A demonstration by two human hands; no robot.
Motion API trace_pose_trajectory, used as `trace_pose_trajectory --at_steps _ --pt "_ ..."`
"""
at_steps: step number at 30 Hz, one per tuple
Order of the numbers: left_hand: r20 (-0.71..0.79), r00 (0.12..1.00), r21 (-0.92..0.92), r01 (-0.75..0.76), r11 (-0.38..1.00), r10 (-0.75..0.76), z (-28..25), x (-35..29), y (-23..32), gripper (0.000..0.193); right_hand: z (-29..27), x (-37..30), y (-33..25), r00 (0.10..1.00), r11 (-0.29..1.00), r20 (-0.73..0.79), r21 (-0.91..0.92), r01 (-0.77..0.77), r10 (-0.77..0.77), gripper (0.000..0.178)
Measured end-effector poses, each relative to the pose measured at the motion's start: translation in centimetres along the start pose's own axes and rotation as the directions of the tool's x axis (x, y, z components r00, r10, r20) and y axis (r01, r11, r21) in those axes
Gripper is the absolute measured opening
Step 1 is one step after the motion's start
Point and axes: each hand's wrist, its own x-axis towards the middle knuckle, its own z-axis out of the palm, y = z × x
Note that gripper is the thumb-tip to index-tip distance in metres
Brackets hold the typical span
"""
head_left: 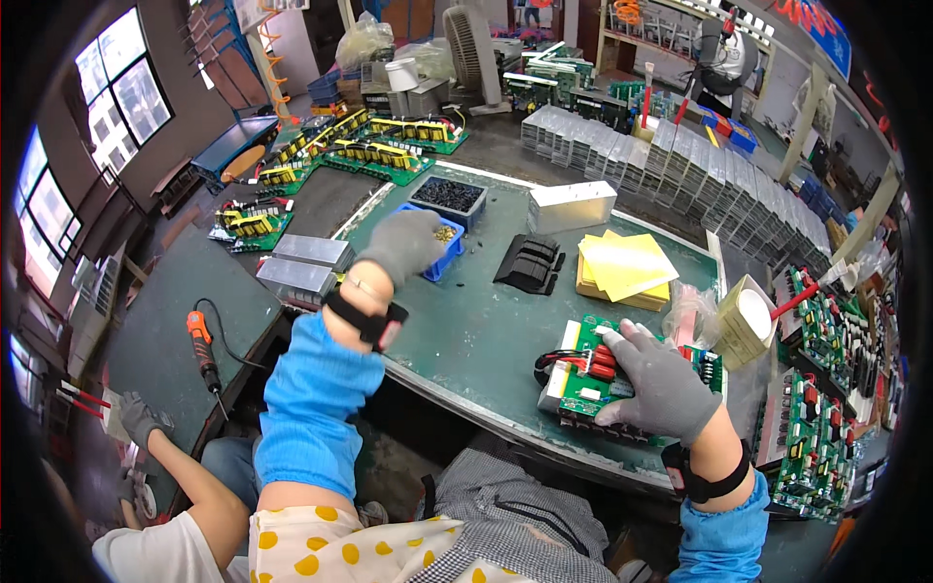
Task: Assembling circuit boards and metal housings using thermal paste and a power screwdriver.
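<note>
My left hand (403,245), in a grey glove, reaches over a small blue bin (449,255) of brass-coloured small parts (444,233). It is smeared by motion and its fingertips are hidden, so I cannot tell whether it holds anything. My right hand (666,387), also gloved in grey, lies across a green circuit board (586,335) with red cylindrical parts (601,365) and dark cables. Its fingers are spread over the board and its thumb points toward the near edge. The board rests on a metal piece at the green table's front right.
A grey-blue bin (449,197) holds black small parts. Yellow sheets (627,264), black strips (531,263) and a metal block (571,206) lie on the table. An orange electric screwdriver (201,342) lies left. A co-worker's gloved hand (144,420) is at lower left. Metal pieces (680,165) line the back.
</note>
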Motion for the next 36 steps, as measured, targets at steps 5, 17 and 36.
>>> trace_pose_trajectory --at_steps 5,17,36 --pt "0.235 0.943 0.315 0.156 0.936 -0.236 2.1 4.9 -2.0 0.035 0.0 0.2 -0.2 1.000 1.000 0.001 -0.022 0.018 -0.018 0.098" --pt "0.013 0.996 0.115 0.085 0.990 -0.087 5.1 6.4 -5.3 0.024 0.2 0.0 0.1 1.000 0.999 -0.015 -0.037 0.008 -0.008 0.095" --pt "0.194 0.970 -0.504 0.225 -0.834 0.144 7.3 1.9 -6.1 0.025 0.3 0.1 -0.1 0.999 0.999 -0.037 -0.040 0.034 -0.035 0.100"
